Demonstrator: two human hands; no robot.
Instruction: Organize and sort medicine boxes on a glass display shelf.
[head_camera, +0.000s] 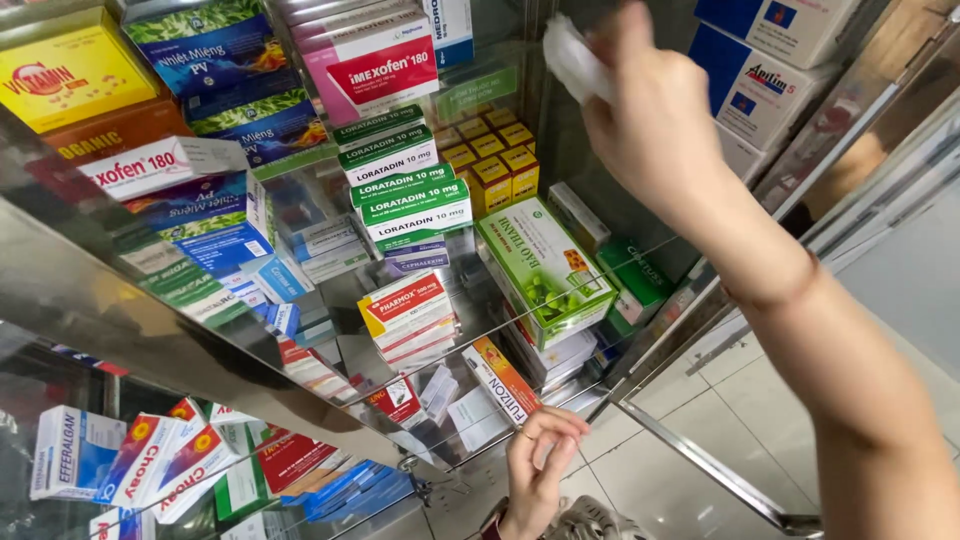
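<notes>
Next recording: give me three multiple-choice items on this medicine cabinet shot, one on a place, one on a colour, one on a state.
1. Where is the right hand?
A. raised at the upper shelf
B. on the floor
C. behind the person

2. What colour is the cloth in its grip?
A. black
B. white
C. red

3. What is the left hand doing?
A. holding a bottle
B. lying flat, open
C. fingers curled, beside the orange and white box

Key: 1 A, it reaches up high; 2 B, pale crumpled cloth; 3 C, fingers bent near the box.
</notes>
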